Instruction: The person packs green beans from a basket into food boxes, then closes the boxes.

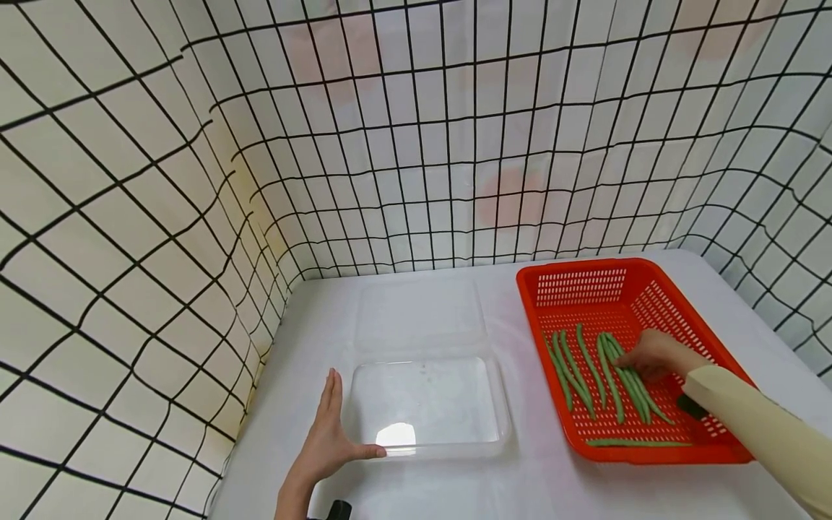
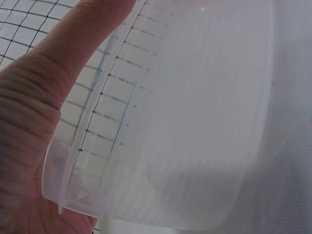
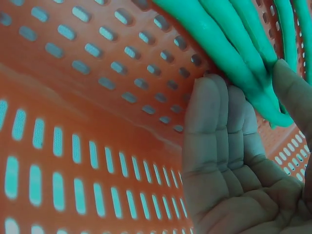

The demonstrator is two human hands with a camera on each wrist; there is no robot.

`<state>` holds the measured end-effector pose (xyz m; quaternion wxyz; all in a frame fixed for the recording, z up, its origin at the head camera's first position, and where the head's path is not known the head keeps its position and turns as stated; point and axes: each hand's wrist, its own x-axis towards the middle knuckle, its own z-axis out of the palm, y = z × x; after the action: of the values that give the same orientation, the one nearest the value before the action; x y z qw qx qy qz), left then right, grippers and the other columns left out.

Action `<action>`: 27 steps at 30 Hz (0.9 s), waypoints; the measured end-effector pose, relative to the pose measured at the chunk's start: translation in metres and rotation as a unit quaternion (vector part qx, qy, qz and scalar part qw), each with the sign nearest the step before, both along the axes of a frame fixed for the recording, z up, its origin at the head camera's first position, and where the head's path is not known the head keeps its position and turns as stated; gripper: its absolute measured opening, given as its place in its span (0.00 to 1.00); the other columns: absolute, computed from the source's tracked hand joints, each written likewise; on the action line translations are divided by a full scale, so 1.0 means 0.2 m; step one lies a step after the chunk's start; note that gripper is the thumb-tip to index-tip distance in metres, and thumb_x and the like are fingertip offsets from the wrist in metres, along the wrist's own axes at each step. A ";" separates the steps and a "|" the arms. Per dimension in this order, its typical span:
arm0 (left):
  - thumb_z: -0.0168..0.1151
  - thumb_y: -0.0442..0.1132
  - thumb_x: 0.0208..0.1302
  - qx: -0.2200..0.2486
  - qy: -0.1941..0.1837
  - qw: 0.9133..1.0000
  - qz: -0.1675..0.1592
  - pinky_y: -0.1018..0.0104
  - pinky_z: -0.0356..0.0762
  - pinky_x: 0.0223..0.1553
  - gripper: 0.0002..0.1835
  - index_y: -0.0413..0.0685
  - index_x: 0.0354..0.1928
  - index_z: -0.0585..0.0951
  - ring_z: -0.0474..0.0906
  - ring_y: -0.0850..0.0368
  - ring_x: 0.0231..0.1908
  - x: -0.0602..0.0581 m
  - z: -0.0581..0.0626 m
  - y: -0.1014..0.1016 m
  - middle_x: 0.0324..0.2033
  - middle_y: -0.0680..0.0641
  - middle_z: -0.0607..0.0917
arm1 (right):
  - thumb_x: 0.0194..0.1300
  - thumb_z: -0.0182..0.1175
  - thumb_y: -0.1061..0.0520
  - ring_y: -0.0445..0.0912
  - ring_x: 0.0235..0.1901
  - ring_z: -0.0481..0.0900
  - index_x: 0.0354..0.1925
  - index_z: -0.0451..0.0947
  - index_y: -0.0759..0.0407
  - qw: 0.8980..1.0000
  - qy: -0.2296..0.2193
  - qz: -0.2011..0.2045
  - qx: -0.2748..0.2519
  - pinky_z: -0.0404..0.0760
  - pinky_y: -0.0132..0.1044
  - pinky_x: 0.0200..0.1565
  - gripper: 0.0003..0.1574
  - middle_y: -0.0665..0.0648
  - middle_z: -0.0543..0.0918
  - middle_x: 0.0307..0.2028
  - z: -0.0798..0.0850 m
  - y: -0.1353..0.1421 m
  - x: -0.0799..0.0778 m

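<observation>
A clear plastic container [image 1: 425,401] lies on the white table. My left hand [image 1: 328,437] spans its front left corner, thumb stretched along the front rim and fingers straight beside the left side. In the left wrist view the see-through wall [image 2: 195,112] of the container fills the middle, beside the hand. On the right, a red perforated basket [image 1: 559,285] holds several green beans [image 1: 588,361], most lying lengthwise, one crosswise at the front. Inside it, my right hand [image 1: 659,354] pinches a small bunch of green beans [image 3: 239,53] between thumb and fingertips; exactly how many is unclear.
A flat clear lid-like panel [image 1: 419,310] lies just behind the container. Black wire mesh [image 1: 448,144] with pale cloth behind it encloses the table at the back and both sides. The basket's raised walls surround the right hand.
</observation>
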<state>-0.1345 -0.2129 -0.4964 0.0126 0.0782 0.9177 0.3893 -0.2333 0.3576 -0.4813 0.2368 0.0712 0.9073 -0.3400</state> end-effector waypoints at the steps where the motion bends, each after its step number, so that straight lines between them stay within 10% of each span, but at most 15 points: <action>1: 0.82 0.59 0.23 0.000 0.001 1.000 0.000 0.42 0.49 0.64 0.81 0.45 0.74 0.36 0.34 0.43 0.71 0.00 0.00 0.00 0.73 0.41 0.36 | 0.58 0.68 0.52 0.46 0.19 0.76 0.25 0.71 0.67 1.000 -0.001 -0.001 -0.001 0.81 0.41 0.27 0.22 0.55 0.73 0.19 0.00 0.00 0.00; 27: 0.81 0.61 0.25 -0.003 -0.013 1.000 -0.002 0.41 0.49 0.63 0.80 0.48 0.75 0.36 0.34 0.43 0.71 0.00 0.01 0.00 0.73 0.44 0.34 | 0.57 0.67 0.54 0.46 0.17 0.76 0.15 0.74 0.61 0.999 0.040 -0.006 0.015 0.79 0.41 0.24 0.20 0.53 0.74 0.14 0.01 0.01 0.02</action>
<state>-0.1350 -0.2132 -0.4946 0.0257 0.0745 0.9186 0.3872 -0.2296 0.3594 -0.4789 0.1968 0.0665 0.9206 -0.3306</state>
